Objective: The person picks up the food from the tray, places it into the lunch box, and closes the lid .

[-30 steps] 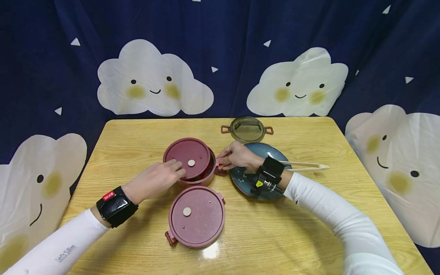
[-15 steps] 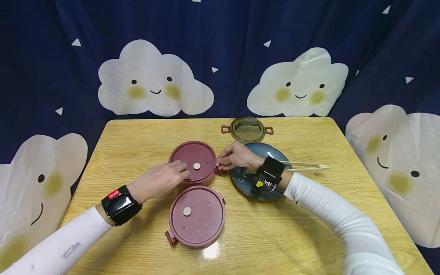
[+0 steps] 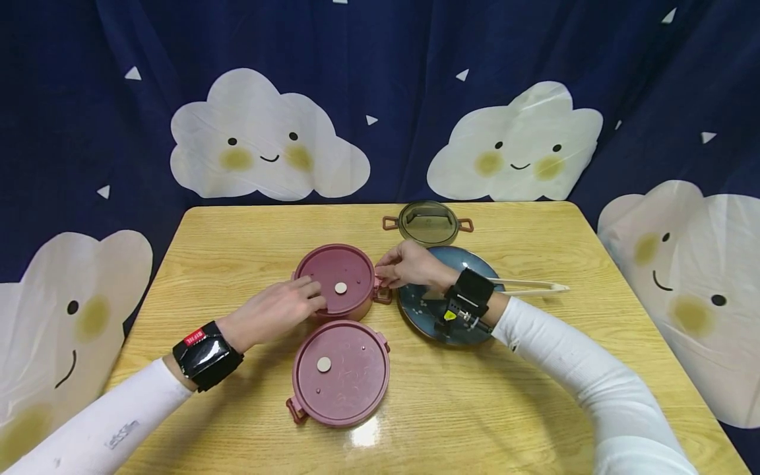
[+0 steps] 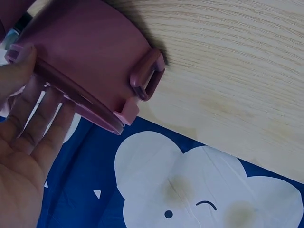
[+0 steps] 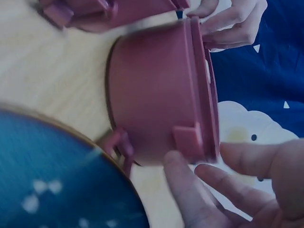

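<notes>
Round maroon plastic container [image 3: 341, 287] at mid-table, lid seated on top. Left hand [image 3: 270, 311] flat, fingers straight, pressing lid's near-left edge. Right hand [image 3: 410, 267] curled, fingertips at right side latch [image 5: 189, 141], pinching. Best: press lid level, snap tab fully. Right wrist view alone shows tab; head view shows second maroon lidded container [image 3: 340, 373] nearer front edge.

Wooden table [image 3: 534, 396], maroon containers [image 3: 336, 282], blue plate [image 3: 469, 264], olive lid [image 3: 427, 223]
</notes>
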A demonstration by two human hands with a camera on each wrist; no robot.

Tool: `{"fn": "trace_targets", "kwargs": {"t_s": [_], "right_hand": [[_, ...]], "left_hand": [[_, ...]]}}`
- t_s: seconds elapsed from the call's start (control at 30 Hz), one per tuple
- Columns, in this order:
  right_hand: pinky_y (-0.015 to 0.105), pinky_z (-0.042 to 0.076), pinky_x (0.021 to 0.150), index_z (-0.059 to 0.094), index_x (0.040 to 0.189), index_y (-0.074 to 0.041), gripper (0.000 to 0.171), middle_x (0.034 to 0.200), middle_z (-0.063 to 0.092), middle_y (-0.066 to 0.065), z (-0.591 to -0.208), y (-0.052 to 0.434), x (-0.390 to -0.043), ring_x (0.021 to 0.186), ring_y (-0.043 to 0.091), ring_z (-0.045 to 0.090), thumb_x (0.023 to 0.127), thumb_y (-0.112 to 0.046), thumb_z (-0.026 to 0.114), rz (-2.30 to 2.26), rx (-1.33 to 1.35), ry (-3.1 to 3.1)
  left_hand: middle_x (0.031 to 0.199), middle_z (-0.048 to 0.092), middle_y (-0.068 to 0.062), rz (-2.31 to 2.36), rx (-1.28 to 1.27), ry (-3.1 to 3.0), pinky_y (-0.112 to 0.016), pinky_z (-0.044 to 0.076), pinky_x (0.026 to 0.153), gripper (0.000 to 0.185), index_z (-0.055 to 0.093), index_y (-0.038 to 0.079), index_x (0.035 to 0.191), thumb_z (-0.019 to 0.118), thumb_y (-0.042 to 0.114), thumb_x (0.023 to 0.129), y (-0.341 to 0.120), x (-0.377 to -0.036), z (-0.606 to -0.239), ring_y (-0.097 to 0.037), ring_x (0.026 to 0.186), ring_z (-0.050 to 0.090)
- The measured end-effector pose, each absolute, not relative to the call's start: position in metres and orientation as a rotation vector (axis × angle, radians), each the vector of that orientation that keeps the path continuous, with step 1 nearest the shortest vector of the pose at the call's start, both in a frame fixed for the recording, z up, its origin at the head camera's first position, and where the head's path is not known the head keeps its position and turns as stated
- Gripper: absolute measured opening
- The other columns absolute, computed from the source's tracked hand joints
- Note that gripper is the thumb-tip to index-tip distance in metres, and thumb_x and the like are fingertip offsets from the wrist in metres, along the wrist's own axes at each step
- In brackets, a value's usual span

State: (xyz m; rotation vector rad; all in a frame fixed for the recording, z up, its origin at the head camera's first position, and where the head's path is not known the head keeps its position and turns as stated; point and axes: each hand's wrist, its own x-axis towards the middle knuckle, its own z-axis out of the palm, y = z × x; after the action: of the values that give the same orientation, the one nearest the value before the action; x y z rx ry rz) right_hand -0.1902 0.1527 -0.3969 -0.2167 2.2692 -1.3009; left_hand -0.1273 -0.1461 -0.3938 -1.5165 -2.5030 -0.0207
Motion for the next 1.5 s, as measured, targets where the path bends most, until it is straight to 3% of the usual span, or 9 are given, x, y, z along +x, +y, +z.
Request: {"fn": "trace_targets", "kwargs": {"t_s": [0.17, 0.3, 0.47, 0.77, 1.07, 1.5], "right_hand": [[0.034, 0.061, 0.087, 0.073, 0.129, -0.003, 0.038, 0.122, 0.078, 0.013, -0.388, 0.153, -0.191, 0.104, 0.027, 0.076, 0.1, -0.028, 0.074, -1.084, -0.446, 2.53], [0.042, 0.057, 0.102, 0.066, 0.141, -0.006, 0.058, 0.139, 0.07, 0.011, -0.384, 0.151, -0.19, 0.122, 0.027, 0.069, 0.097, -0.041, 0.076, -0.907, -0.66, 2.658], [0.05, 0.047, 0.118, 0.058, 0.15, -0.01, 0.075, 0.155, 0.056, 0.012, -0.385, 0.145, -0.19, 0.143, 0.031, 0.055, 0.093, -0.056, 0.076, -0.716, -0.858, 2.698], [0.051, 0.04, 0.124, 0.049, 0.158, -0.016, 0.089, 0.172, 0.035, 0.01, -0.387, 0.128, -0.19, 0.158, 0.03, 0.039, 0.09, -0.069, 0.07, -0.493, -1.052, 2.685], [0.049, 0.037, 0.127, 0.036, 0.165, -0.017, 0.1, 0.178, 0.023, 0.008, -0.389, 0.113, -0.193, 0.163, 0.027, 0.029, 0.089, -0.074, 0.067, -0.38, -1.095, 2.63], [0.052, 0.031, 0.129, 0.033, 0.167, -0.016, 0.105, 0.179, 0.017, 0.007, -0.395, 0.11, -0.194, 0.166, 0.026, 0.021, 0.087, -0.073, 0.071, -0.333, -1.053, 2.592]], "left_hand": [[0.104, 0.069, -0.004, -0.147, -1.461, -2.524, -0.038, 0.059, 0.09, 0.031, 0.075, 0.009, 0.112, 0.085, 0.028, 0.09, -0.15, -0.131, -0.391, -0.021, 0.097, 0.066], [0.12, 0.072, -0.011, -0.218, -1.393, -2.584, -0.043, 0.058, 0.099, 0.058, 0.072, 0.003, 0.126, 0.082, 0.048, 0.09, -0.154, -0.137, -0.389, -0.028, 0.11, 0.069], [0.137, 0.066, -0.021, -0.213, -1.277, -2.713, -0.051, 0.053, 0.11, 0.079, 0.065, 0.0, 0.14, 0.075, 0.061, 0.091, -0.161, -0.149, -0.391, -0.038, 0.127, 0.066], [0.152, 0.054, -0.03, -0.23, -1.092, -2.898, -0.06, 0.049, 0.112, 0.099, 0.051, 0.0, 0.153, 0.07, 0.072, 0.088, -0.171, -0.166, -0.396, -0.049, 0.137, 0.058], [0.162, 0.042, -0.032, -0.235, -1.06, -2.997, -0.061, 0.042, 0.119, 0.104, 0.04, -0.001, 0.16, 0.065, 0.073, 0.091, -0.173, -0.171, -0.407, -0.051, 0.149, 0.044], [0.162, 0.045, -0.03, -0.245, -1.021, -3.004, -0.061, 0.047, 0.115, 0.109, 0.041, 0.002, 0.161, 0.065, 0.079, 0.087, -0.17, -0.17, -0.41, -0.049, 0.147, 0.049]]}}
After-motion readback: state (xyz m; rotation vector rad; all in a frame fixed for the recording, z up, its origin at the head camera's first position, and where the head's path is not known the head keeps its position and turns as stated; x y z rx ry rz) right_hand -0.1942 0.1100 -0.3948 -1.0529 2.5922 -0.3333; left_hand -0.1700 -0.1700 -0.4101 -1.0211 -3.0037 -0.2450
